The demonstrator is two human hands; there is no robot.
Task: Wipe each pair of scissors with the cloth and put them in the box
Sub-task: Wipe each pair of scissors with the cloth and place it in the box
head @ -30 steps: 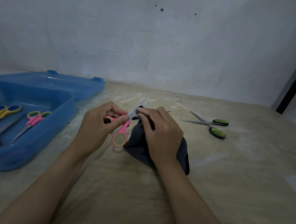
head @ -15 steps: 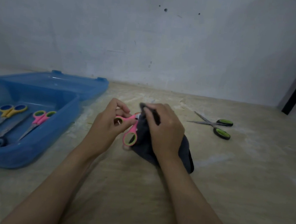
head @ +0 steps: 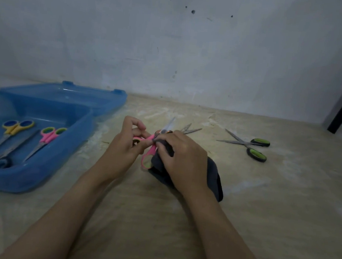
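Wiping pink scissors [head: 150, 148] above the table, box [head: 41, 170] to our left.
Our left hand [head: 125, 147] grips the handle, right hand [head: 182, 158] presses cloth [head: 213, 176]; the open blades could nick a finger.

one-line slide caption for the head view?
Left hand holds pink scissors while right hand wipes them with dark cloth; blue box holds three pairs.

Bare counter [head: 283, 215] is seen right of the cloth [head: 213, 176]; further back it is blocked by green-handled scissors [head: 248, 146]. At the left, the blue box [head: 34, 178] is part-filled by three scissors.
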